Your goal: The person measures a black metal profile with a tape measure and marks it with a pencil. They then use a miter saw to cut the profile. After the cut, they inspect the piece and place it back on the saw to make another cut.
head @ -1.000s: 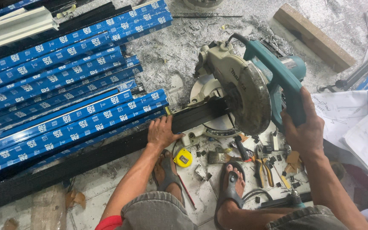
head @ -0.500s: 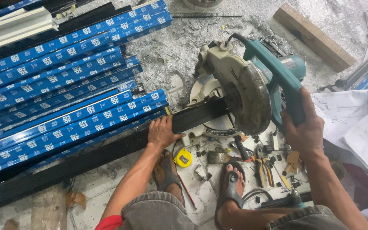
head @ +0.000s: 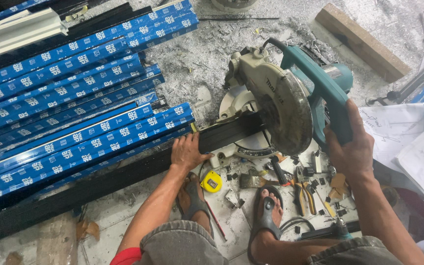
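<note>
A mitre saw [head: 276, 108] with a grey blade guard and teal handle stands on the floor. My right hand [head: 352, 142] grips the teal handle. A long black metal profile [head: 226, 136] lies across the saw's base under the blade. My left hand [head: 188, 152] presses flat on that profile just left of the saw. The blade guard sits low over the profile.
Several blue-wrapped profiles [head: 74, 93] are stacked to the left. A yellow tape measure [head: 211, 181], pliers [head: 303, 191] and small offcuts lie by my sandalled feet [head: 268, 211]. A wooden block [head: 361, 41] lies at the far right, papers [head: 408, 137] at the right. Metal shavings cover the floor.
</note>
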